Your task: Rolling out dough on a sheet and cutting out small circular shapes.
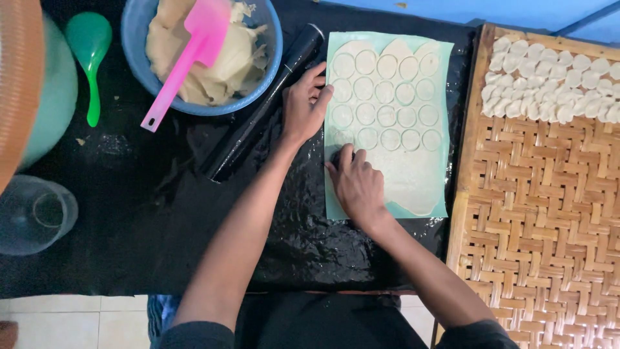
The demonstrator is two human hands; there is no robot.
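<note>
Head view: circles are being pressed into a rolled dough sheet on the desk.
The sheet's left edge is steadied by the flat, spread left hand; a small cutter is gripped by the right hand.

A single head-worn camera looks almost straight down from close above, the wearer's forearms entering from the bottom edge, the dough sheet at centre, the blue bowl at the far edge, and the woven tray cropped at the right.
</note>
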